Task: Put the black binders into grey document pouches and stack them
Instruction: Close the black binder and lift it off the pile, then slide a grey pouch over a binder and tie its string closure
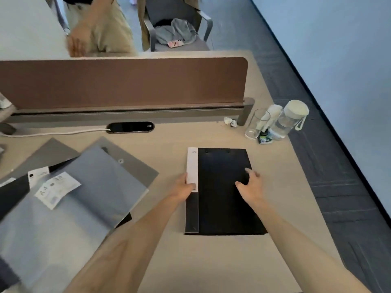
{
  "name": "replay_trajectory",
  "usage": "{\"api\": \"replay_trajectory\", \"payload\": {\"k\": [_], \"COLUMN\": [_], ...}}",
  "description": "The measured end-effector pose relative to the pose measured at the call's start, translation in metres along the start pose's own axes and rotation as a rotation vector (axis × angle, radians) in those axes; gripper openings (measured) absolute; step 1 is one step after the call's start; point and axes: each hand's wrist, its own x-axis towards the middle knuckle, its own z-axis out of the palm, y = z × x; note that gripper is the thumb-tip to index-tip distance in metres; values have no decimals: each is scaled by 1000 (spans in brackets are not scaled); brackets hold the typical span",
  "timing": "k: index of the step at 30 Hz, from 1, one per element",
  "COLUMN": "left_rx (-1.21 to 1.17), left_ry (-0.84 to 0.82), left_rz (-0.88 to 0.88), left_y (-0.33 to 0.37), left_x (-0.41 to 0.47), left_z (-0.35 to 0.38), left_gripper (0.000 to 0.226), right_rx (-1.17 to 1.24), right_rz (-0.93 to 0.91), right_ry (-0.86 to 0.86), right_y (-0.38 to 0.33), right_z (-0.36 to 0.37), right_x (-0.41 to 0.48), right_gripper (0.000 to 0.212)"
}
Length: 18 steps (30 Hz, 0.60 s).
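Observation:
A black binder (222, 199) with a white spine label lies flat on the beige desk (211, 261), right of centre. My left hand (184, 190) grips its left spine edge, thumb on the label. My right hand (250, 185) rests on the black cover with its fingers spread. To the left lies a loose pile of grey document pouches (88, 187); the top one has a white sticker (57, 189). Black binder edges (12, 193) stick out from under the pile at the far left.
A brown divider panel (127, 83) runs across the back of the desk, with a black cable port (130, 127) in front of it. A glass (257, 124) and a water bottle (289, 119) stand at the back right. Another person stands beyond the divider, next to a chair (179, 28).

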Motion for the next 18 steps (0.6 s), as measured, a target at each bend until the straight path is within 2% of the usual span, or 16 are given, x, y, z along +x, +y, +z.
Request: {"api": "replay_trajectory", "payload": {"k": [4, 7, 11, 15, 18], "left_rx": [-45, 34, 156, 168, 74], "left_ry": [66, 187, 210, 309, 420], "left_rz": [0, 56, 119, 130, 110], "left_y": [11, -6, -30, -59, -84], "left_x": [-30, -41, -67, -93, -109], "left_z": [1, -15, -50, -94, -126], "left_gripper": [32, 33, 32, 31, 19], "right_rx": [-188, -172, -136, -126, -164], "right_rz": [-131, -274, -384, -440, -483], "right_ry": [-31, -140, -244, -364, -459], "right_y": [-8, -24, -53, -83, -104], "right_z": [5, 15, 40, 81, 117], "right_x": [-2, -15, -35, -56, -68], "right_gripper": [45, 34, 30, 28, 30]}}
